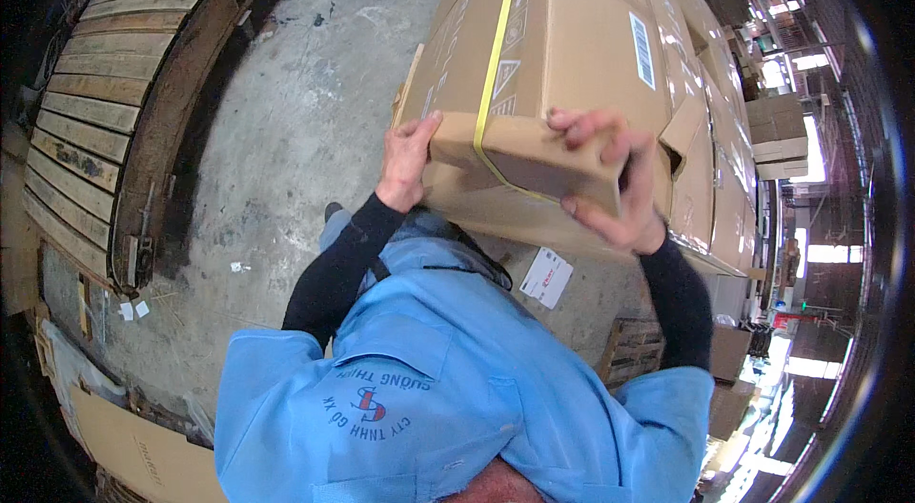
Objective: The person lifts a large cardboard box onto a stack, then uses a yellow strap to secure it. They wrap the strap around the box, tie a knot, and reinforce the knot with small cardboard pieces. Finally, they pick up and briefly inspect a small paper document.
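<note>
A large brown cardboard carton (591,46) stands in front of me, with a yellow strap (497,60) running down its top. At its near edge is a folded cardboard piece (519,149), and the strap bends over it. My left hand (408,160) is closed on the left end of this piece, the thumb near its upper edge. At the right end, my right hand (615,174) curls round the corner, fingertips on top and thumb lower on the front face. This hand is slightly blurred. The palm sides of both hands are hidden.
More cartons (710,150) sit along the right, one with a raised flap. A slatted wooden conveyor (105,112) runs along the left. On the concrete floor (276,93) lies a white printed sheet or box (546,277). A wooden pallet (632,351) is at the lower right.
</note>
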`<state>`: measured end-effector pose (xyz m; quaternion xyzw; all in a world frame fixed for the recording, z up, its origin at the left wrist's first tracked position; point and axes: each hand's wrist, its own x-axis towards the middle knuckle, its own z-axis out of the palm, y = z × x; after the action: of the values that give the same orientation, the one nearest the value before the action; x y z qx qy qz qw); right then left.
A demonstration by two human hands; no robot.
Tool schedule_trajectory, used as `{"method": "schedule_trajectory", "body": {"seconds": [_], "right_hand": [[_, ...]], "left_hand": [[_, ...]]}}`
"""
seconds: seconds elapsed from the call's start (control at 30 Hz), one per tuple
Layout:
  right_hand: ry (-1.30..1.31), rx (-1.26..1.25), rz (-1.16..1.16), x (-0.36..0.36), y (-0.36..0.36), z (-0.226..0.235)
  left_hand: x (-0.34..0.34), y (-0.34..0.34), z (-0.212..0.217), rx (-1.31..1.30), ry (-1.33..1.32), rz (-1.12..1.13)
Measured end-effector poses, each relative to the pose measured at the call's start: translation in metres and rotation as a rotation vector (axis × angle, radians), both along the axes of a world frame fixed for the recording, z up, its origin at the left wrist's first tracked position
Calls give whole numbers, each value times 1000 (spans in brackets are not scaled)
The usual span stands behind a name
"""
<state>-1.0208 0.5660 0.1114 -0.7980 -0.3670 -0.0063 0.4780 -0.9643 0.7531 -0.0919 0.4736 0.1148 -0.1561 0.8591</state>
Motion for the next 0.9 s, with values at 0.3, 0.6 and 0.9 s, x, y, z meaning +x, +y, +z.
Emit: {"method": "schedule_trajectory", "body": {"seconds": [0.3,0.6,0.9], "right_hand": [[313,-141,375,54,-2,33],[252,-503,209,30,3,72],[-428,-997,-131,18,64,60]], "left_hand": [[-91,-20,-21,24,60,-77],[-118,59,-59,550,-136,-341],[-62,134,-44,393,-124,45]]}}
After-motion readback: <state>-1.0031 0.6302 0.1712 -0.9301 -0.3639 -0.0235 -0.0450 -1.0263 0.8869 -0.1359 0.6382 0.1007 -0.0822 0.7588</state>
